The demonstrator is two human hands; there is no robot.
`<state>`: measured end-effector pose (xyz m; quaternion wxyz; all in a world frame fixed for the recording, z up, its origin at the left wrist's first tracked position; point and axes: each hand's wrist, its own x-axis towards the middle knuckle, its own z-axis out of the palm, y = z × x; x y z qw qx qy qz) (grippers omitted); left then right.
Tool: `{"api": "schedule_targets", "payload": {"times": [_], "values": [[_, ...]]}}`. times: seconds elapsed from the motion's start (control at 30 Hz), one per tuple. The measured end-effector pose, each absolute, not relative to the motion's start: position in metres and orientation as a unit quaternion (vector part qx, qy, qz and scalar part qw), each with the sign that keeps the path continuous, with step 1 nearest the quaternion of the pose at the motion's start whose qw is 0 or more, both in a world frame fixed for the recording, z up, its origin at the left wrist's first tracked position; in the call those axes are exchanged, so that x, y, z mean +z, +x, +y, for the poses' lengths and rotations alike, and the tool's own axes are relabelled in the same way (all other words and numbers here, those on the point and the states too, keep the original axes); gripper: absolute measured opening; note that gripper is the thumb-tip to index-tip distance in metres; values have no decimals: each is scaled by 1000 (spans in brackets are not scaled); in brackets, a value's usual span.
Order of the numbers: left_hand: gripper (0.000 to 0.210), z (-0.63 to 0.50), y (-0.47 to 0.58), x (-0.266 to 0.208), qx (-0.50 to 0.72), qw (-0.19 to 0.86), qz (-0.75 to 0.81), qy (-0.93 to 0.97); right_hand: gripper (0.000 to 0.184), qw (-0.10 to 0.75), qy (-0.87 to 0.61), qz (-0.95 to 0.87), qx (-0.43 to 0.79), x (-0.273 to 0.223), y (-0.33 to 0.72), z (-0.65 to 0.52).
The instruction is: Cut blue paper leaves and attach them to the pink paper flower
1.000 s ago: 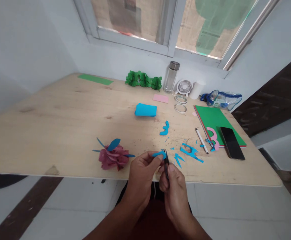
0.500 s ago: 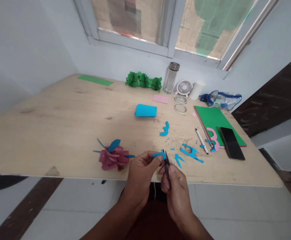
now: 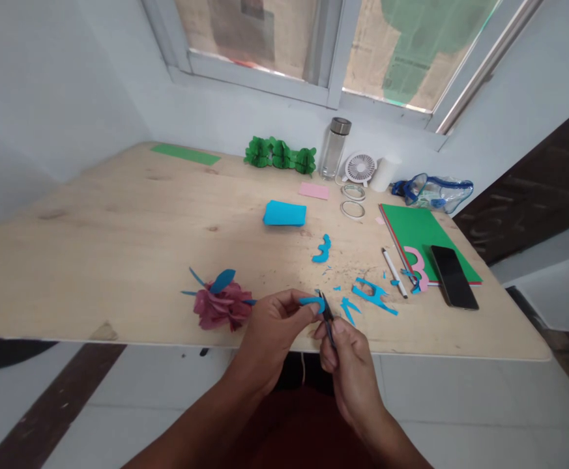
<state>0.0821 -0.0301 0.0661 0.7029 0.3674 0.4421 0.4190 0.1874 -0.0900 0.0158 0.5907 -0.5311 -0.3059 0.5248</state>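
Now | left hand [image 3: 274, 326] fingers pinch curved blue paper strip [image 3: 311, 301] | right hand [image 3: 347, 358] fingers clamp thin black scissors [image 3: 326, 314]

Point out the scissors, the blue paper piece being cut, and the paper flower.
scissors [image 3: 326, 315], head view, on the dark blades.
blue paper piece [image 3: 310, 301], head view, its middle.
paper flower [image 3: 219, 307], head view, pink petals.

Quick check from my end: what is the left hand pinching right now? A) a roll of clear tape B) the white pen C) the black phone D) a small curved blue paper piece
D: the left hand pinches a small curved blue paper piece between its fingertips, while the right hand holds small black scissors against it.
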Motion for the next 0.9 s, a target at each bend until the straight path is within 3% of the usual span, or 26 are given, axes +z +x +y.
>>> {"api": "schedule_targets", "payload": {"times": [0.9], "values": [[9, -21, 73, 74, 358, 719, 414, 428, 43, 551, -531, -342, 546, 20, 198, -95]]}}
